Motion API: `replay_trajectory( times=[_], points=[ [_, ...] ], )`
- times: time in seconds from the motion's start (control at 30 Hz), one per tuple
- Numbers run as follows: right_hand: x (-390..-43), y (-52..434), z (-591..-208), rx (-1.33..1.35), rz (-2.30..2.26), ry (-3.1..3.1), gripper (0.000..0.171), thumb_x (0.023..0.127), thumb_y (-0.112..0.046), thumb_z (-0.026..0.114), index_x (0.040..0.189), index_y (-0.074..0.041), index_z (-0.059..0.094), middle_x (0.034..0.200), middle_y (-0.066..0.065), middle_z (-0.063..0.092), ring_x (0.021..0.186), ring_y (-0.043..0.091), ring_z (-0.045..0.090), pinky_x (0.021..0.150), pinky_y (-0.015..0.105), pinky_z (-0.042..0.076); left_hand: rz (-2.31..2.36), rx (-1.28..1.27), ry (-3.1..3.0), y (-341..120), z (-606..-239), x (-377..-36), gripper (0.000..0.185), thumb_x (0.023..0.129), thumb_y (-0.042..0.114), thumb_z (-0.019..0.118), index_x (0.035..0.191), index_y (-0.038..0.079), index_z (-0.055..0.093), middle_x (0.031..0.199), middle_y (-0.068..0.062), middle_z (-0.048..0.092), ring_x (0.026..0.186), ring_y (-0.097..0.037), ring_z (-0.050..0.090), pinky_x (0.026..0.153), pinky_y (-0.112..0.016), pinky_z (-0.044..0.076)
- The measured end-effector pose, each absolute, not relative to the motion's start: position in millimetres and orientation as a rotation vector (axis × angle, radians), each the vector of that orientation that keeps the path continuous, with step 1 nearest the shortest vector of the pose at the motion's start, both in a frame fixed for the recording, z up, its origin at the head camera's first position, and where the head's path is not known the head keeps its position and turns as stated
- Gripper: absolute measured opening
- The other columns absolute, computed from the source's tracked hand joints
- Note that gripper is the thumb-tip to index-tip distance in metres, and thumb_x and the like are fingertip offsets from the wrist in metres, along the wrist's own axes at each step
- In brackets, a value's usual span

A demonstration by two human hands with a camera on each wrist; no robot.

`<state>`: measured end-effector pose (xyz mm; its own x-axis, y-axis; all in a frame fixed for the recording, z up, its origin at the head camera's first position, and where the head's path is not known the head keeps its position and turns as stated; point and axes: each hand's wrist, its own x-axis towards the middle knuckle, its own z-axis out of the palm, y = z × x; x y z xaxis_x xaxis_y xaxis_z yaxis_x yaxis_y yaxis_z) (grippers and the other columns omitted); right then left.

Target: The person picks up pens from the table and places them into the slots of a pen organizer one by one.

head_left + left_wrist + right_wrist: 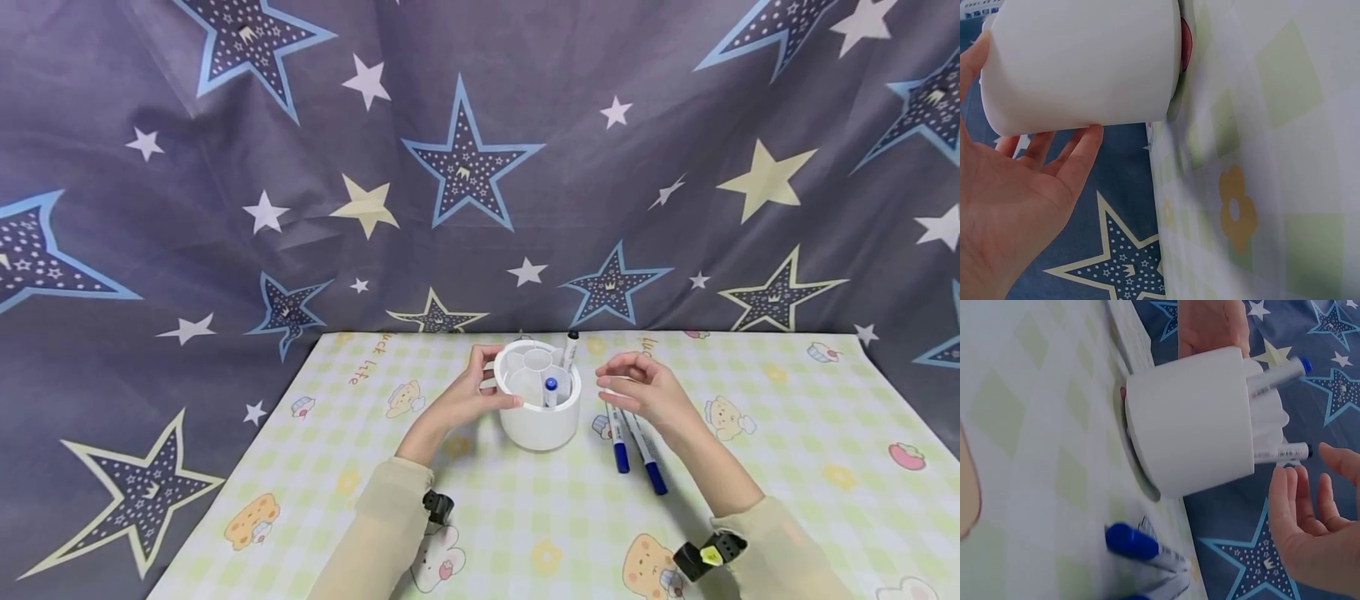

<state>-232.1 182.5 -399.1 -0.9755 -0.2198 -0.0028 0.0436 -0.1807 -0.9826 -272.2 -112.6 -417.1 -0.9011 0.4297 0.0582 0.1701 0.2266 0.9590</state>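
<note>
Overhead, from the head view, a white round pen holder [540, 400] is standing near the middle of the checked mat [787, 400], and the left hand [468, 392] is cupping its near-left wall, fingers curved around it with the thumb at the rim. Two markers are already standing in its compartments, a blue-capped one [551, 390] low inside and a black-capped one [570, 350] leaning at the far rim. Two blue markers [633, 446] are lying on the mat just right of the holder, so by my reckoning roughly half the pens are in and these two are left. The right hand [641, 387] is hovering above them, fingers loosely curled, gripping nothing. Moving to the left wrist view, the left hand's fingers [1079, 153] are lying along the holder's wall [1085, 62], touching it lightly rather than squeezing. Moving to the right wrist view, the right hand [1310, 531] is showing an open palm with relaxed fingers, apart from the holder [1191, 425], and the loose markers [1141, 547] are lying just beside its base. Room looks ample: the mat's front and right stretches are bare of objects, edges well apart from the work; only the star-printed backdrop [450, 167] is rising behind.
</note>
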Motion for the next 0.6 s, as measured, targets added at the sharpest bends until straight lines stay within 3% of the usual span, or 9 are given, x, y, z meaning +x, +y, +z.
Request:
replay_trajectory(
  times=[0.23,0.6],
  points=[
    [-232.3,200.3,-403.9,-0.152,-2.28,1.879,0.017,0.095,-0.004,0.065,0.108,-0.011,0.057,0.099,-0.007,0.07,0.097,0.006,0.069,0.089,0.023,0.06,1.746,0.569,2.283,-111.6,-417.6,-272.2,0.081,0.082,0.005,0.077,0.144,0.011,0.025,0.151,-0.013,0.035,0.137,-0.034,0.046,0.115,-0.043,0.045],
    [-234.3,230.2,-416.1,-0.119,-2.329,1.717,0.017,0.096,0.003,0.058,0.104,-0.011,0.061,0.098,-0.004,0.072,0.093,0.008,0.07,0.09,0.026,0.061,1.736,0.572,2.276,-113.1,-418.7,-272.8,0.082,0.082,0.004,0.077,0.144,0.01,0.024,0.151,-0.014,0.034,0.137,-0.036,0.045,0.116,-0.046,0.044]
  ],
)
